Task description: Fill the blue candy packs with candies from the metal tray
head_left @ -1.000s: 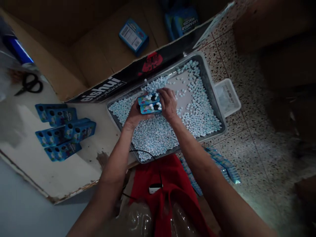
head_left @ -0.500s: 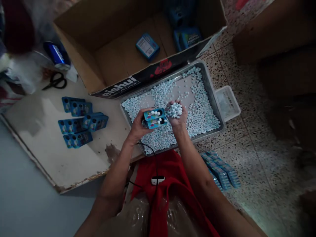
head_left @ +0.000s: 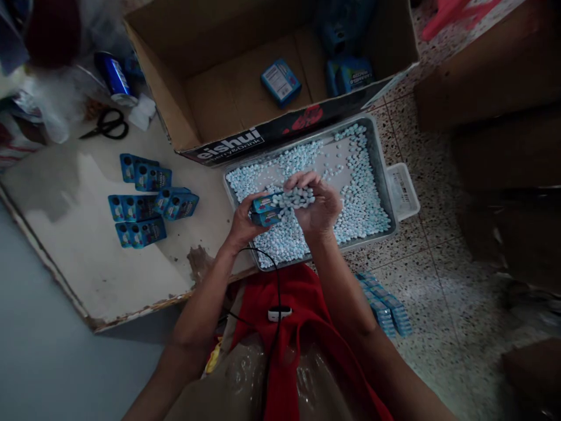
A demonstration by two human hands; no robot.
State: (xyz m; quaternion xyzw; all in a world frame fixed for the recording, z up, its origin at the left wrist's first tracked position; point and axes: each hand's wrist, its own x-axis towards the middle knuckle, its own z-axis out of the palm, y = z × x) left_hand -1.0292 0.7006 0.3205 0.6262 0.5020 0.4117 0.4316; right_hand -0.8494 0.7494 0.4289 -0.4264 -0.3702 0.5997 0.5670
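Note:
My left hand [head_left: 243, 224] is closed around two small blue candy boxes [head_left: 265, 218], held side by side over the tray. Against their open ends my right hand [head_left: 322, 207] is cupped and tilted, and a heap of pale blue and white candies [head_left: 294, 199] spills from it onto the boxes. Below both hands lies a grey tray [head_left: 395, 222] with a thick layer of loose candies [head_left: 363, 210]. The candies partly hide the box openings. On the table to the left stand several more blue candy boxes [head_left: 144, 207] in a cluster.
A large cardboard box [head_left: 210, 111] beyond the tray contains several blue packs [head_left: 280, 82]. Black scissors [head_left: 107, 124] and a blue can [head_left: 114, 78] lie at the table's back left. A clear plastic container [head_left: 403, 190] adjoins the tray's right side. Stacked blue packs [head_left: 385, 304] are on the floor.
My right hand has tipped toward the boxes, and its candies now pour over their openings. My left hand still grips both boxes. The whole view has shifted slightly.

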